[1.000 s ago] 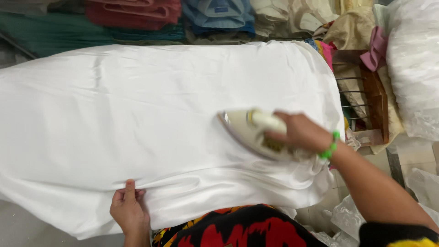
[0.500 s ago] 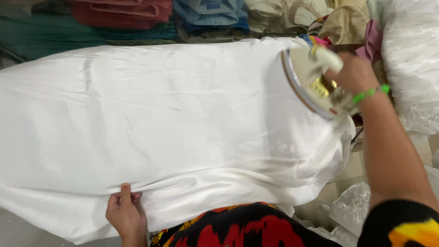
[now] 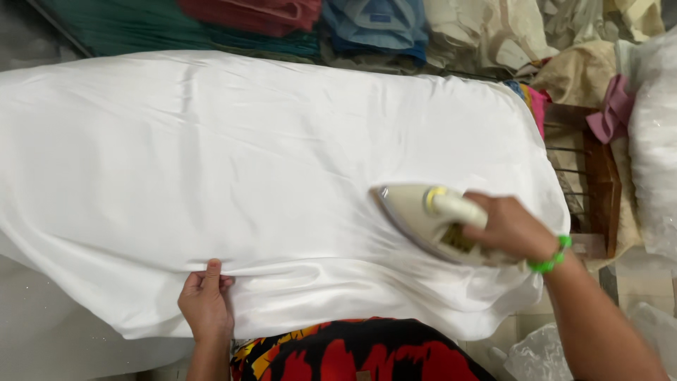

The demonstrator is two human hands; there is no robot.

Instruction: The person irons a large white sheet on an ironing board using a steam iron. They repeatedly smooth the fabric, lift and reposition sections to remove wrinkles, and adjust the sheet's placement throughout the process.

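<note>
Cloth (image 3: 247, 162) over board, left hand (image 3: 206, 307) pinching it, right hand (image 3: 511, 227) gripping iron (image 3: 430, 219), clothes (image 3: 374, 21) behind

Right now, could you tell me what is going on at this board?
A person is ironing a white cloth spread over the board. The right hand grips the handle of a cream iron resting flat on the cloth near the board's right end. The left hand pinches the cloth's near edge.

We see clear plastic bags (image 3: 652, 141) bulging white along the right edge, another crumpled clear bag (image 3: 539, 356) bottom right; no labels, signs or screens.
</note>
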